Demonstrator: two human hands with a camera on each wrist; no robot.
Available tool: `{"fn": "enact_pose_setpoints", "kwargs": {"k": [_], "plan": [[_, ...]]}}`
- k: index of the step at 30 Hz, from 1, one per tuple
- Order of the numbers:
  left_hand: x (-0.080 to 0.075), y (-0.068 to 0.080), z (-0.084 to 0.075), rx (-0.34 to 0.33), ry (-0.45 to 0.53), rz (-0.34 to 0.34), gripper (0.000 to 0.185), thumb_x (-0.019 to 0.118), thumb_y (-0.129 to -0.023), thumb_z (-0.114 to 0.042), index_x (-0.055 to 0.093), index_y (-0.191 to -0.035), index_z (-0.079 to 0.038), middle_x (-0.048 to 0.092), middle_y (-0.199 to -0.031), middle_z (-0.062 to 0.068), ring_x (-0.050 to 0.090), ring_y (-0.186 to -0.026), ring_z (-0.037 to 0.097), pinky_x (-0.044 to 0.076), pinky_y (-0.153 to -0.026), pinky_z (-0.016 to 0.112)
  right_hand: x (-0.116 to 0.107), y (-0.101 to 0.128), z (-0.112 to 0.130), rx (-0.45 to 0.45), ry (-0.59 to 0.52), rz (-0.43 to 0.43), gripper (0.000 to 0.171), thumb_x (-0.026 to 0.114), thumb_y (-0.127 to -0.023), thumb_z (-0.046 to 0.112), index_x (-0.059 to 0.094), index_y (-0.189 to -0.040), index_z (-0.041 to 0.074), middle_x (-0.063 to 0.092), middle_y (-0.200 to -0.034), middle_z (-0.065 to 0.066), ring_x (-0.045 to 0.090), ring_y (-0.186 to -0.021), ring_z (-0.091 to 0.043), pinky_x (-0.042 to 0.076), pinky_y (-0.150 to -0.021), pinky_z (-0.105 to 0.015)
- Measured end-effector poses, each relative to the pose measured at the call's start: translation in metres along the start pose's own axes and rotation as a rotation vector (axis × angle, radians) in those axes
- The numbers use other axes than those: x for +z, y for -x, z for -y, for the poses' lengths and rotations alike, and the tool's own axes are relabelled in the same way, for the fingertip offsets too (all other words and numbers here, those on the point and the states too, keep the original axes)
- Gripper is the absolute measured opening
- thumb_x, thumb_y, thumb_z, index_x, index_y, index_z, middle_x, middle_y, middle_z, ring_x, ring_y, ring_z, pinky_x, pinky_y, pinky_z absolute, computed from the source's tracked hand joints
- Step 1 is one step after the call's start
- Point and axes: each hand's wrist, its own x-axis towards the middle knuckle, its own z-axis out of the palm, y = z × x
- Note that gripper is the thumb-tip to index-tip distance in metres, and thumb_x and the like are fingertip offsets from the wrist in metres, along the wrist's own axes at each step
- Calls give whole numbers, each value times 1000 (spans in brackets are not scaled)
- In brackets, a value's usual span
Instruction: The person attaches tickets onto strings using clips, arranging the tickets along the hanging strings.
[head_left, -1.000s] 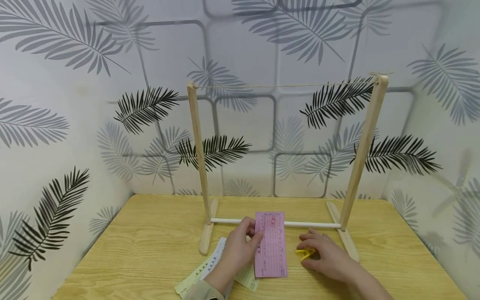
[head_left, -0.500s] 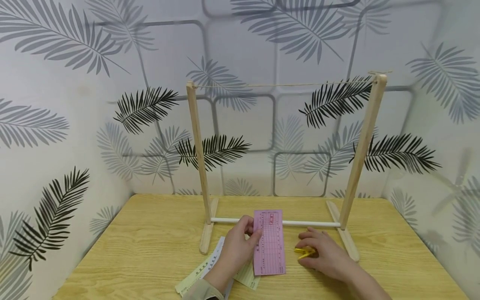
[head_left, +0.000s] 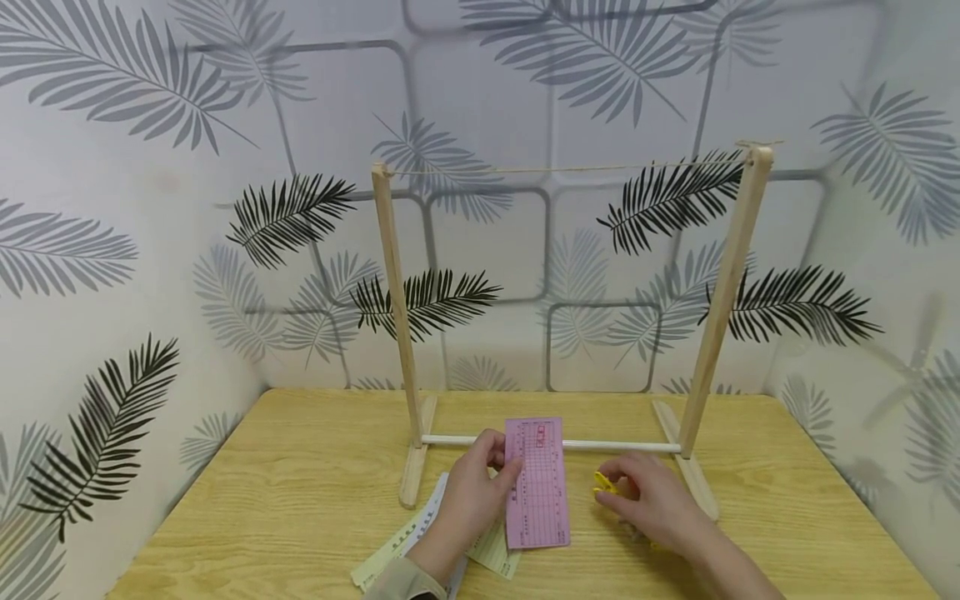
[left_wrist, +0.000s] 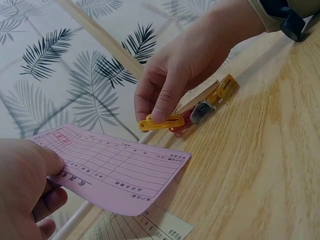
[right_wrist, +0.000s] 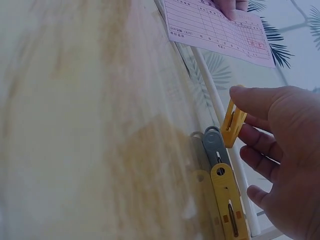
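Observation:
My left hand (head_left: 474, 492) pinches a pink receipt slip (head_left: 542, 500) by its left edge, with the printed grid and a red stamp showing. To its right, my right hand (head_left: 658, 504) holds a yellow clothespin (right_wrist: 233, 124) between thumb and fingertips, a short way from the slip. Below the right hand on the table lie a grey clothespin (right_wrist: 215, 145), another yellow clothespin (right_wrist: 229, 200) and a red one (left_wrist: 184, 122). In the head view the right hand mostly hides these.
Pale yellow and white slips (head_left: 401, 546) lie fanned on the wooden table (head_left: 300, 467), partly beneath the left forearm. Behind the hands stands a wooden frame (head_left: 723, 308) with a string (head_left: 570, 171) across its top and a white bar (head_left: 622, 447) near its base.
The right hand has turned the yellow clothespin and lifted slightly, uncovering part of the clothespins beneath. The pink slip has shifted a little left and up with the left hand.

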Motion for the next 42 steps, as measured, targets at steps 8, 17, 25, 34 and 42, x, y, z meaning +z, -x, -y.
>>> {"fn": "enact_pose_setpoints", "kwargs": {"k": [8, 17, 25, 34, 42], "plan": [[-3, 0, -2, 2, -2, -9, 14, 75, -108, -20, 65, -118, -19, 67, -96, -9, 58, -82, 12, 47, -70, 26, -5, -2, 5, 68, -115, 21, 31, 85, -100, 24, 76, -126, 10, 73, -111, 4, 65, -101, -16, 58, -87, -40], [-8, -2, -3, 14, 56, -23, 13, 74, -109, -22, 65, -118, -21, 67, -98, -8, 62, -89, 12, 52, -78, 28, -9, -5, 10, 65, -149, -17, 34, 80, -104, 14, 74, -136, 4, 70, -101, 7, 62, -92, -10, 53, -77, -27], [-14, -5, 0, 68, 82, -74, 13, 75, -108, -22, 68, -119, -18, 68, -94, -7, 63, -87, 12, 54, -77, 29, -16, -8, 17, 91, -166, 9, 31, 80, -103, 15, 74, -132, 6, 73, -98, 8, 69, -95, -13, 57, -80, -31], [-25, -8, -4, 93, 153, -138, 11, 73, -109, -15, 70, -120, -15, 68, -94, -3, 63, -89, 15, 54, -75, 28, -31, -14, 29, 71, -194, 39, 32, 79, -105, 18, 72, -136, 14, 74, -111, 8, 70, -107, -17, 56, -95, -52], [-37, -9, -7, 74, 165, -201, 13, 74, -109, -19, 71, -120, -15, 70, -90, -3, 65, -85, 15, 55, -71, 27, -41, -24, 45, 53, -254, 17, 38, 78, -105, 17, 69, -142, 12, 74, -125, -1, 71, -117, -25, 58, -101, -55]]}}
